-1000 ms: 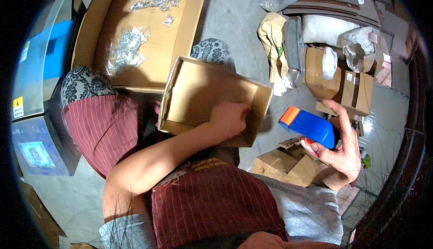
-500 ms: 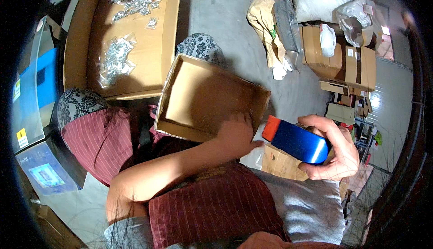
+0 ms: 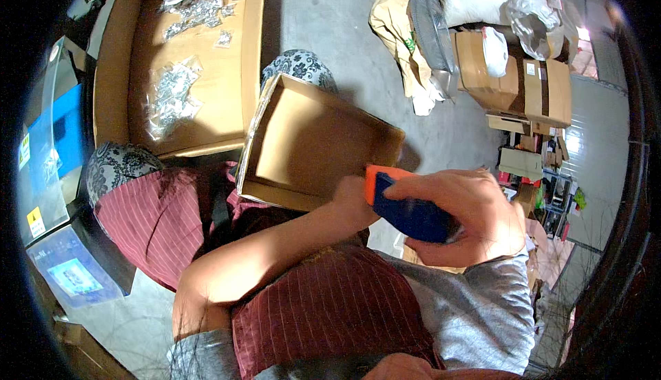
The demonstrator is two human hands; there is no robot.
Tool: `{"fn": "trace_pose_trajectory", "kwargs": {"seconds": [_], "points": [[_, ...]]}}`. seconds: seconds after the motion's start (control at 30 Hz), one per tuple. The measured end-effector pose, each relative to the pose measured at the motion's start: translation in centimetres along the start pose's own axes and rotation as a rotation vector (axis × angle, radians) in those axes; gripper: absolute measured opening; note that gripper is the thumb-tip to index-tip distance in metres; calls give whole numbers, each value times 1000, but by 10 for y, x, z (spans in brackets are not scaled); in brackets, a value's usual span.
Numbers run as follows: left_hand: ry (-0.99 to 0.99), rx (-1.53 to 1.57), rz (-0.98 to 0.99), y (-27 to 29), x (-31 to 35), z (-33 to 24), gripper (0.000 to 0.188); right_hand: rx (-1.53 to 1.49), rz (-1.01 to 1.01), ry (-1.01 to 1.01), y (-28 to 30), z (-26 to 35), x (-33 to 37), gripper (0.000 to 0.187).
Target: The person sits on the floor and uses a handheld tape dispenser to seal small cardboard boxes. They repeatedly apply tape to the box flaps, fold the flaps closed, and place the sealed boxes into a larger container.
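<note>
An open shallow cardboard box point(image 3: 310, 132) rests tilted across my lap and knees, its bare brown inside facing up. My left hand point(image 3: 352, 194) grips its near wall close to the right corner; the fingertips are largely hidden behind a blue tape dispenser point(image 3: 416, 216) with an orange front end point(image 3: 376, 181). My right hand point(image 3: 468, 211) is wrapped around the dispenser's body. The orange end overlaps my left hand and the box corner in view; whether it touches the cardboard I cannot tell.
A large open carton point(image 3: 227, 97) with small clear bags of metal parts point(image 3: 173, 97) stands at the far left. Left of my knee are printed boxes point(image 3: 76, 276). Taped cartons point(image 3: 516, 80), plastic bags and brown paper point(image 3: 396, 35) lie at the far right.
My right hand has brought the tape dispenser leftward, up against the box's right corner and over my left hand. The small box sits slightly further left in view.
</note>
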State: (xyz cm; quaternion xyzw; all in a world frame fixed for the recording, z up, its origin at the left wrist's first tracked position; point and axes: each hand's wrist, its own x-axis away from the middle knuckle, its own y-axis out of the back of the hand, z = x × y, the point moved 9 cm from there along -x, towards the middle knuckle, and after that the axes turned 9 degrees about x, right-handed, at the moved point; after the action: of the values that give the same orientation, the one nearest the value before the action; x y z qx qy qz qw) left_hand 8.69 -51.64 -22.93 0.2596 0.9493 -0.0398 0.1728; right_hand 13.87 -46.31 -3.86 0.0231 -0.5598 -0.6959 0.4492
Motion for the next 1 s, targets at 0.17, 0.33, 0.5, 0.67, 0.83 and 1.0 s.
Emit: {"fn": "trace_pose_trajectory", "kwargs": {"seconds": [0.17, 0.33, 0.5, 0.67, 0.83, 1.0], "points": [[440, -303, 279, -25, -5, 29, 80, -63, -139, -227, 25, -23, 51, 62], [435, -295, 278, -16, -6, 23, 78, -4, -138, -434, 25, -43, 91, 65], [460, -247, 286, -5, -4, 22, 66, 18, 91, -583, 7, -73, 115, 66], [476, -217, 283, 16, -7, 13, 58, 83, 25, -528, -6, -80, 123, 68], [540, -119, 276, 71, -8, -22, 57, 87, -187, -300, 5, -69, 102, 66], [442, 339, 92, 125, 11, -69, 57, 11, -301, -78, 23, -51, 75, 73]]}}
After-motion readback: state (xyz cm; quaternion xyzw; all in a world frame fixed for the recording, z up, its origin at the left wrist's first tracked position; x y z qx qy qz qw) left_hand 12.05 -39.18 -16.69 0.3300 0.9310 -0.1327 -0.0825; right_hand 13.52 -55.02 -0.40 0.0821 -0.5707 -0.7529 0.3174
